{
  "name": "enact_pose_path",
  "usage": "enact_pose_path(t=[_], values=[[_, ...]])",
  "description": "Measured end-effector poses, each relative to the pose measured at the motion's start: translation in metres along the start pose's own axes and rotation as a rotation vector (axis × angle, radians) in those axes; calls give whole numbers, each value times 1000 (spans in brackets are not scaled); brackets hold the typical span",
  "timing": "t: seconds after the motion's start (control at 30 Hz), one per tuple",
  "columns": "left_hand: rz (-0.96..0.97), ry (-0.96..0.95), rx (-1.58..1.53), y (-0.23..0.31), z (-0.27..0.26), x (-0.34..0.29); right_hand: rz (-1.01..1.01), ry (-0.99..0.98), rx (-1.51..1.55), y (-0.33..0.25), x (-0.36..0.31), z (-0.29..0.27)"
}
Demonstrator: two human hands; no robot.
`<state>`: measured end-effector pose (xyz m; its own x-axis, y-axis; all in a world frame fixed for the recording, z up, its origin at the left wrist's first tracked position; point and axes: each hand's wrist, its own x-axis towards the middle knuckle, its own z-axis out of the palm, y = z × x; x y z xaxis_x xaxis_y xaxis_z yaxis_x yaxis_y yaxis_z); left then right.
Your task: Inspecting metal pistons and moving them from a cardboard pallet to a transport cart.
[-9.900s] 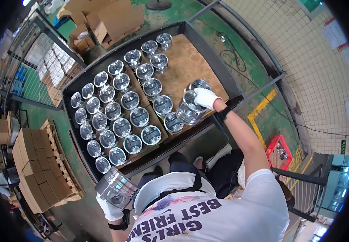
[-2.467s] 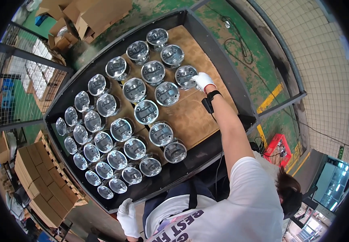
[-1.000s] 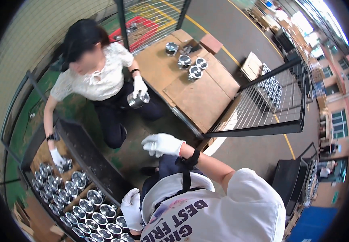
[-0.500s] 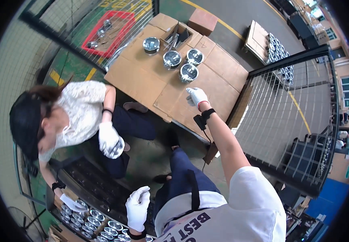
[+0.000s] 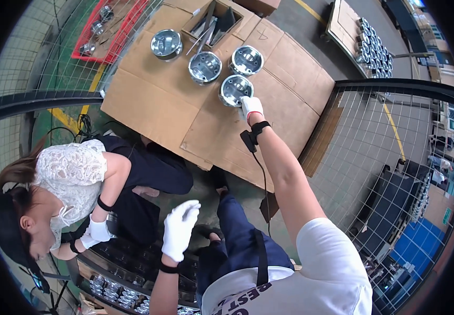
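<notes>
Several shiny metal pistons stand on a cardboard-covered table [image 5: 153, 97]. My right hand [image 5: 251, 108], in a white glove, reaches to the nearest piston [image 5: 235, 89]; its fingers close on the near right rim. Behind that one stands another piston [image 5: 247, 59], with a piston [image 5: 205, 66] to its left and one more piston [image 5: 166, 44] at the far left. My left hand [image 5: 179, 229], also gloved, is raised in front of my body, away from the table. Its fingers are stretched out and it holds nothing.
A seated co-worker [image 5: 74, 170] on the left has gloved hands together near a rack of pistons [image 5: 116, 291]. An open box of tools [image 5: 236, 21] sits at the table's back. Left of it is a red tray [image 5: 85, 39]; wire mesh fencing [image 5: 363, 142] borders the right.
My right hand has moved forward onto the nearest piston. My left hand has risen and its fingers have spread. The co-worker has brought both hands together.
</notes>
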<state>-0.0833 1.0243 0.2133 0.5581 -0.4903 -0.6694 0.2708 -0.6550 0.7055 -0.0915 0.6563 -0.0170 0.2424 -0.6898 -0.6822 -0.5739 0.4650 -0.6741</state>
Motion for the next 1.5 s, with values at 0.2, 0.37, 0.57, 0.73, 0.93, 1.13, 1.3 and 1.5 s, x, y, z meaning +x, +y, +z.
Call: enact_pose_path(t=[0.2,0.37,0.57,0.73,0.93,1.13,1.3,1.5], values=[[175,95,377,44,40,76,-154,171,-324,18,5,-19],[294,245,656,71,64,111,-233,80,-571,17,-78,-38],[675,246,1088,54,80,132,-257,-166,-816,12,-188,-48],[293,-175,1125,49,76,124,-225,-411,-858,10,-235,-47],[260,-229,1138,34,59,120,-181,-703,-868,-19,-220,-53],[185,-69,817,13,31,77,-174,-239,-344,-73,-86,-51],[171,5,802,-16,12,16,-222,266,-336,-94,48,-54],[-93,12,845,-25,-10,-50,109,29,-160,-82,125,-51]])
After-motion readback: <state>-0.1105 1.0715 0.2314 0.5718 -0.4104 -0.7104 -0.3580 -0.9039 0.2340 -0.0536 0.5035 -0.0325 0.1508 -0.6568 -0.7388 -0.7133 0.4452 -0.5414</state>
